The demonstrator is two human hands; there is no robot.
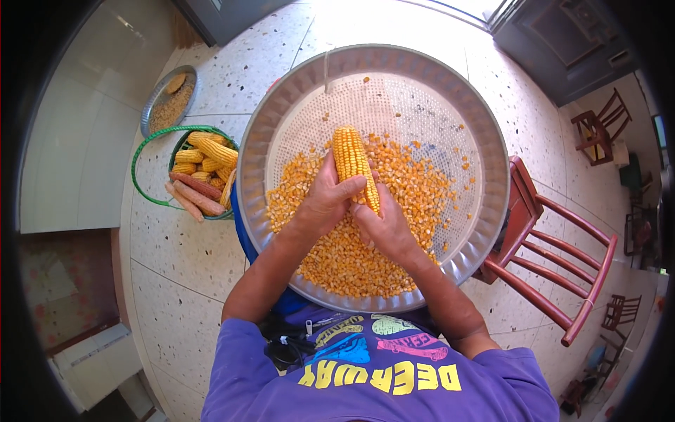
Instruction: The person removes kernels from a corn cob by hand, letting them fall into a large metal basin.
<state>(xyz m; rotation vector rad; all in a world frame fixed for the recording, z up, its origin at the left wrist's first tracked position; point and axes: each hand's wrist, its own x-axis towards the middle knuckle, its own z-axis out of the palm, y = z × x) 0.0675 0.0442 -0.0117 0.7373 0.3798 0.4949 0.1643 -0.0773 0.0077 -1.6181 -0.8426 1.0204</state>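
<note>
An ear of yellow corn (349, 153) is held above a wide round metal sieve (295, 126) with a perforated bottom and a fluted rim. My left hand (329, 192) wraps the ear's left side, its thumb lying across the kernels. Around the lower end of the same ear closes my right hand (387, 219), with the thumb pressed near the tip. Loose corn kernels (358, 264) heap over the near half of the sieve, and a few lie scattered towards its far and right sides. The palms and the underside of the ear are hidden.
Left of the sieve, a green basket (136, 169) holds several corn ears (211, 153) and bare cobs (198, 195). Behind it on the floor sits a metal tray (192, 97) of grain. A red wooden chair (553, 253) stands close at the right, partly under the sieve's rim.
</note>
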